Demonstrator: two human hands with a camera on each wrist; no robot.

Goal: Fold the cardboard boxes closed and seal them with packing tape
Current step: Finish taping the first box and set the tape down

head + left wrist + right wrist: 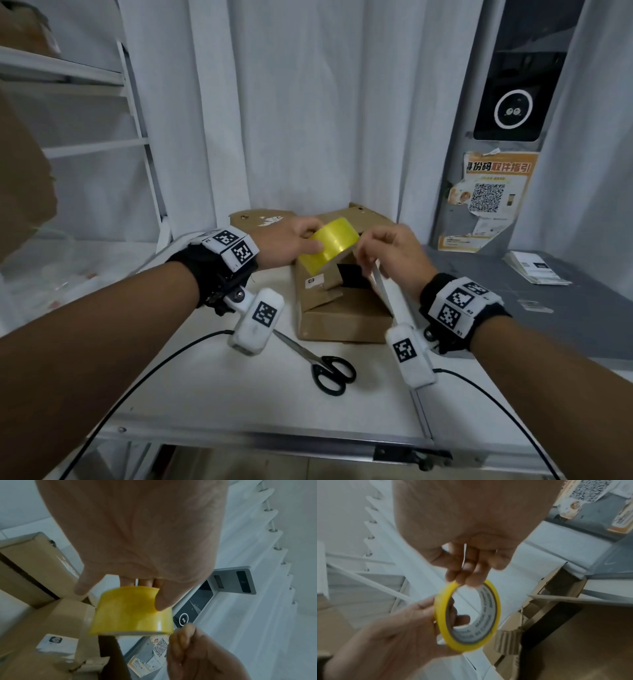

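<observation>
A yellow packing tape roll [329,244] hangs over an open brown cardboard box [342,317] on the white table. My left hand [310,237] grips the roll, with the thumb across its outer face and the fingers behind. My right hand [362,244] pinches the roll's right rim with curled fingertips; no loose tape end shows. In the left wrist view the roll [132,612] sits under my left hand [122,593], beside the box [42,622]. In the right wrist view my right hand [465,579] touches the top rim of the roll [489,615], with the box flaps [573,635] raised.
Black-handled scissors [330,371] lie on the white table [222,394] in front of the box. To the right, a grey surface [575,308] carries white booklets [536,269]. A white shelf rack [92,147] stands at the left, and a terminal with a poster [493,192] at the back right. Cables trail from both wrists.
</observation>
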